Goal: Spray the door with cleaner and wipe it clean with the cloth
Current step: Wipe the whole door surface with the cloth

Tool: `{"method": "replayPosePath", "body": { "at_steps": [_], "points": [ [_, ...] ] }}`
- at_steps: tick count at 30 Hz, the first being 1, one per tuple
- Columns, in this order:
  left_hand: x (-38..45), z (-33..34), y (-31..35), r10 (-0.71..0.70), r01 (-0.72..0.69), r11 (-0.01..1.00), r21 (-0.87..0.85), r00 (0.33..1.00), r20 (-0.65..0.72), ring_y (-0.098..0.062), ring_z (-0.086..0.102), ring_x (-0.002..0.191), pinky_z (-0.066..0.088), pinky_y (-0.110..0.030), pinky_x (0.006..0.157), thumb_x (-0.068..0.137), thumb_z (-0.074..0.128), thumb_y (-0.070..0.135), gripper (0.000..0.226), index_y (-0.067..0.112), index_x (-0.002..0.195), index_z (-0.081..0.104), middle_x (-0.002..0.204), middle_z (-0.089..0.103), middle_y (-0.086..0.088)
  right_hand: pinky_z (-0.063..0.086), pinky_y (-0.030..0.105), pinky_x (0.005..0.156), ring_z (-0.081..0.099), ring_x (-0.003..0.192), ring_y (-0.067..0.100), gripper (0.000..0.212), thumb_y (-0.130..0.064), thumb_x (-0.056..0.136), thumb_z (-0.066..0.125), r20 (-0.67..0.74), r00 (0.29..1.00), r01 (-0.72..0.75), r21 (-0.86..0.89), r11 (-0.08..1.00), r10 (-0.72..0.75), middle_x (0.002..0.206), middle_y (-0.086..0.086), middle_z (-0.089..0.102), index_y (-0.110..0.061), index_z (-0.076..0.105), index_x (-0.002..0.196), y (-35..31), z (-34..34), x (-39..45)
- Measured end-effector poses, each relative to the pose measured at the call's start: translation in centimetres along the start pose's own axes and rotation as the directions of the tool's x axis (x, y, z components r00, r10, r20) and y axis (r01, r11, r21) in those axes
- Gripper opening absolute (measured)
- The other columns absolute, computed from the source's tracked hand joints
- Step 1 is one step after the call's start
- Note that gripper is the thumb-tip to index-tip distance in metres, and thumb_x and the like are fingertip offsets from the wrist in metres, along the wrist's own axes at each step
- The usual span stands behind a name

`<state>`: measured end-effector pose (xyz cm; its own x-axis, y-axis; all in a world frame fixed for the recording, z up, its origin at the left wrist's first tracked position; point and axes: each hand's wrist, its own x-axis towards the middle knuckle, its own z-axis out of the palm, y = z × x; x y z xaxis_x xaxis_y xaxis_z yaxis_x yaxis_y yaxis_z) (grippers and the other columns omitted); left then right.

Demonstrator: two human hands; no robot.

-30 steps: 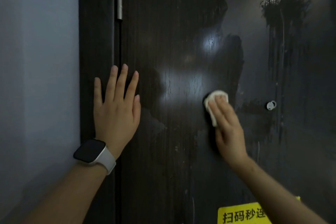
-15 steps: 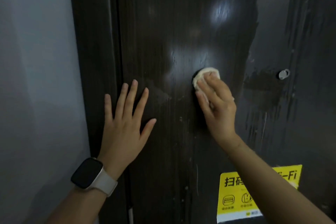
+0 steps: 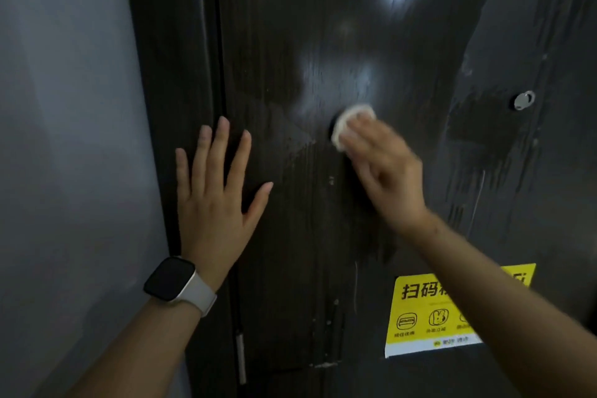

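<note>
Dark door (image 3: 290, 252), right hand (image 3: 387, 178) blurred — cloth (image 3: 347, 119) half-hidden

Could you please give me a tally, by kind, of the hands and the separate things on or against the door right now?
Hands: 2, the left hand flat on the door, the right hand pressing the cloth
Cloths: 1, white cloth
Watches: 1, watch
Stickers: 1, yellow sticker
Round metal fittings: 1, fitting
Total: 6

- One dark door (image 3: 323, 236), under both hands.
- One white cloth (image 3: 347, 121), under right hand (image 3: 384, 171) fingers.
- Two hands: left hand (image 3: 214, 203) and right.
- One watch (image 3: 177, 281), below left hand.
- One yellow sticker (image 3: 420, 313), below right hand.
- One round metal fitting (image 3: 524, 100), right of right hand.
</note>
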<state>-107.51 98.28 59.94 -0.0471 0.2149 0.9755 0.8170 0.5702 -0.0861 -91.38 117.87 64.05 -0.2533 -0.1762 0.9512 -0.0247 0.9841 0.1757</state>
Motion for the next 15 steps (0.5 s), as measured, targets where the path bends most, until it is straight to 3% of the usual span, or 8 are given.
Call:
{"method": "replayPosePath", "body": {
  "at_steps": [3,7,11,13,15],
  "points": [
    [0.1,0.3,0.2,-0.056,0.056,0.998,-0.016,0.997,-0.047,-0.030,0.012,0.151,0.003,-0.047,0.124,0.104,0.045,0.033,0.062,0.009,0.155,0.020,0.162,0.019,-0.016,0.035,0.034,0.115,0.052,0.130,0.030,0.027,0.004,0.092,0.064,-0.125,0.990,-0.060,0.023,0.998,0.063,0.131,0.018,0.060,0.001,0.067,0.119,-0.8,0.9,2.9],
    [-0.3,0.5,0.0,-0.101,0.098,0.994,-0.043,0.992,-0.075,-0.027,0.007,0.151,0.005,-0.043,0.124,0.105,0.045,0.028,0.061,0.004,0.155,0.020,0.162,0.015,-0.015,0.028,0.037,0.118,0.041,0.139,0.028,0.031,-0.001,0.096,0.053,0.149,0.986,0.063,0.104,0.993,-0.078,0.139,0.017,0.052,0.000,0.063,0.125,-2.0,2.5,-3.7],
    [-0.9,0.1,-1.0,-0.091,0.091,0.996,-0.021,0.995,-0.028,-0.022,0.002,0.151,0.002,-0.038,0.124,0.105,0.040,0.022,0.059,0.006,0.156,0.014,0.163,0.012,-0.014,0.038,0.040,0.113,0.041,0.140,0.024,0.033,-0.010,0.099,0.049,0.399,0.879,0.204,0.179,0.962,-0.261,0.142,0.010,0.053,-0.004,0.062,0.128,-3.2,3.1,-8.6],
    [-1.0,0.1,-1.5,-0.065,0.064,0.998,-0.020,0.998,-0.019,-0.020,0.001,0.151,0.002,-0.039,0.124,0.105,0.037,0.021,0.058,0.007,0.156,0.013,0.164,0.010,-0.011,0.039,0.040,0.113,0.044,0.138,0.024,0.032,-0.013,0.101,0.046,0.405,0.872,0.220,0.174,0.960,-0.273,0.140,0.010,0.054,-0.004,0.063,0.127,-3.2,2.6,-6.8],
    [-1.2,0.3,-1.5,-0.067,0.065,0.997,-0.029,0.997,-0.041,-0.021,0.004,0.152,0.003,-0.041,0.124,0.104,0.036,0.022,0.058,0.008,0.156,0.014,0.163,0.013,-0.012,0.032,0.035,0.117,0.044,0.138,0.023,0.033,-0.015,0.102,0.044,0.312,0.925,0.191,0.116,0.975,-0.218,0.139,0.013,0.054,-0.002,0.063,0.126,-2.9,2.1,-2.7]
  ]
}}
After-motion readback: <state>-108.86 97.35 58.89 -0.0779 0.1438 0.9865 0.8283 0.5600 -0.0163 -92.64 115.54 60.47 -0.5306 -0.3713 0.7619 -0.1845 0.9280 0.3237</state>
